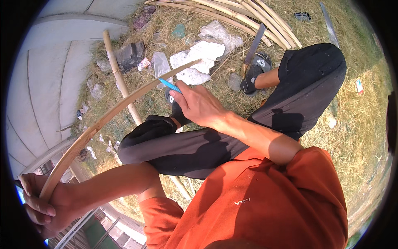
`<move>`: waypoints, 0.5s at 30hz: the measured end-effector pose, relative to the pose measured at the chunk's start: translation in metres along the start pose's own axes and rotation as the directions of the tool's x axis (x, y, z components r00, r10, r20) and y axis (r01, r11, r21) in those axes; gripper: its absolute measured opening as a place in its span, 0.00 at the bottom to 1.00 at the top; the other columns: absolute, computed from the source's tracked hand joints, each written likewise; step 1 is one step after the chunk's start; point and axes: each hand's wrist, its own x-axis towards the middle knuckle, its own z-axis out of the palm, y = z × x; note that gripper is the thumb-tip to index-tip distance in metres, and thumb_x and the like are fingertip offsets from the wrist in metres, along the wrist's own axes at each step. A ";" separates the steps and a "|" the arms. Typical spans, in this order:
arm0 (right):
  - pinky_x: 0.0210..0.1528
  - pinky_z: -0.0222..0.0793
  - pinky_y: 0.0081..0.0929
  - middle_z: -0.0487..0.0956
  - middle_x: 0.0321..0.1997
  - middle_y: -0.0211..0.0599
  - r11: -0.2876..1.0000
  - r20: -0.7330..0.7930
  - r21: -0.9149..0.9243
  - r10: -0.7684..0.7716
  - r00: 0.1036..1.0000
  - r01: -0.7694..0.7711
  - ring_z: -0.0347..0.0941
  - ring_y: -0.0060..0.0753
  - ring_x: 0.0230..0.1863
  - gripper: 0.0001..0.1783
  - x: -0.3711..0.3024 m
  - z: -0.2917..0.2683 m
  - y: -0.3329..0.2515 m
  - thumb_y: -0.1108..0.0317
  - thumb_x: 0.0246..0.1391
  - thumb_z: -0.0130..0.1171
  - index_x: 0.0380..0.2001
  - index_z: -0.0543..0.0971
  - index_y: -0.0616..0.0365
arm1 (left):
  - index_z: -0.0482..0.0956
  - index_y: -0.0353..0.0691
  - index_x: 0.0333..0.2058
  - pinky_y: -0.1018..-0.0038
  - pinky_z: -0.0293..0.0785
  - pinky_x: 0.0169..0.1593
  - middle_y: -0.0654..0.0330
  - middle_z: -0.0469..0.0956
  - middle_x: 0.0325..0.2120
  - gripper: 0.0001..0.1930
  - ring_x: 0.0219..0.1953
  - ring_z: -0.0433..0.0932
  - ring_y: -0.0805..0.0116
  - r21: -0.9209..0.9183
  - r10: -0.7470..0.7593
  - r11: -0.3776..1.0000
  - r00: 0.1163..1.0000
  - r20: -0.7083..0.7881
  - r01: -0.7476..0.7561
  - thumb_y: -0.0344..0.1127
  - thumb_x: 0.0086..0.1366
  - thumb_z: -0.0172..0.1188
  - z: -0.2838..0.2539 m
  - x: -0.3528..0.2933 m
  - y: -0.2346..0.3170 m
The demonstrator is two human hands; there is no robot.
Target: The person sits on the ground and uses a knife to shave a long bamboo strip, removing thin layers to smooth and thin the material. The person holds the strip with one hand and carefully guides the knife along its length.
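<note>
A long, slightly bowed bamboo strip (105,115) runs from the lower left up toward the pale stones. Its near end lies in my left hand (52,203), the fingers wrapped round it at the far left of the view. My right hand (201,103), above my bent leg, pinches a slim light-blue pen (168,84). The pen's tip lies against or just beside the strip near its far end; I cannot tell whether they touch.
A bamboo pole (123,85) lies past my left foot, beside a grey wall (49,79). White stones (205,54), a clear plastic bag (161,68) and litter lie ahead. Several bamboo lengths (244,18) curve behind. A long knife (254,43) stands by my right foot; another blade (328,25) lies farther right.
</note>
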 end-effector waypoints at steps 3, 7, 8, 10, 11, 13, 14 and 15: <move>0.26 0.63 0.52 0.69 0.13 0.57 0.969 -0.021 -0.195 0.152 0.988 -0.153 0.69 0.66 0.22 0.18 0.013 -0.007 0.069 0.58 0.65 0.44 0.38 0.69 0.66 | 0.56 0.53 0.03 0.66 0.57 0.42 0.73 0.62 0.04 0.25 0.07 0.62 0.79 0.098 0.005 0.995 0.997 0.071 -0.012 0.43 0.61 0.42 0.003 0.001 -0.001; 0.25 0.61 0.49 0.71 0.15 0.56 0.979 0.012 -0.162 0.127 0.992 -0.123 0.70 0.64 0.23 0.18 0.011 -0.019 0.038 0.57 0.65 0.43 0.36 0.69 0.65 | 0.59 0.53 0.04 0.67 0.57 0.43 0.73 0.63 0.04 0.25 0.07 0.63 0.80 0.236 0.049 0.971 0.999 -0.011 -0.045 0.43 0.62 0.44 0.011 -0.011 -0.001; 0.25 0.61 0.48 0.71 0.16 0.55 0.993 0.029 -0.092 0.079 0.996 -0.076 0.70 0.63 0.23 0.18 0.007 -0.027 0.002 0.57 0.66 0.43 0.35 0.69 0.65 | 0.61 0.52 0.05 0.67 0.57 0.43 0.73 0.64 0.04 0.25 0.07 0.62 0.79 0.219 0.030 0.975 0.999 -0.027 -0.023 0.46 0.62 0.46 0.009 -0.011 0.003; 0.24 0.58 0.47 0.68 0.16 0.54 0.977 0.019 0.106 -0.190 0.982 0.187 0.67 0.64 0.22 0.18 -0.008 -0.036 -0.053 0.58 0.66 0.42 0.30 0.66 0.63 | 0.66 0.52 0.08 0.67 0.58 0.43 0.72 0.64 0.05 0.25 0.07 0.62 0.79 0.133 -0.013 0.991 0.999 0.047 0.006 0.53 0.63 0.51 0.005 -0.008 0.004; 0.22 0.58 0.45 0.66 0.14 0.52 0.955 0.090 0.249 -0.188 0.978 0.161 0.67 0.63 0.21 0.16 -0.016 -0.044 -0.084 0.60 0.66 0.44 0.31 0.67 0.63 | 0.67 0.51 0.10 0.68 0.58 0.43 0.72 0.65 0.05 0.26 0.07 0.63 0.80 0.125 -0.024 0.992 0.995 0.101 0.011 0.55 0.64 0.51 0.008 -0.008 0.001; 0.18 0.57 0.42 0.66 0.14 0.52 0.933 0.120 0.297 -0.250 0.961 0.206 0.68 0.59 0.17 0.10 -0.032 -0.053 -0.116 0.66 0.63 0.48 0.36 0.70 0.65 | 0.69 0.51 0.12 0.68 0.58 0.42 0.72 0.66 0.06 0.26 0.07 0.63 0.80 0.108 -0.036 0.994 0.986 0.164 0.018 0.59 0.64 0.52 0.012 -0.008 -0.006; 0.18 0.58 0.42 0.66 0.14 0.52 0.926 0.135 0.305 -0.272 0.953 0.222 0.68 0.59 0.17 0.10 -0.035 -0.050 -0.123 0.67 0.63 0.48 0.36 0.70 0.66 | 0.70 0.51 0.13 0.68 0.58 0.42 0.72 0.67 0.06 0.26 0.07 0.63 0.80 0.112 -0.034 0.994 0.984 0.173 0.015 0.61 0.63 0.53 0.013 -0.009 -0.004; 0.18 0.58 0.42 0.66 0.13 0.52 0.920 0.148 0.312 -0.294 0.944 0.237 0.69 0.58 0.17 0.11 -0.038 -0.046 -0.129 0.67 0.63 0.49 0.36 0.70 0.66 | 0.71 0.51 0.14 0.68 0.58 0.42 0.72 0.67 0.07 0.26 0.07 0.63 0.80 0.096 -0.036 0.995 0.980 0.195 0.017 0.61 0.63 0.53 0.013 -0.008 -0.002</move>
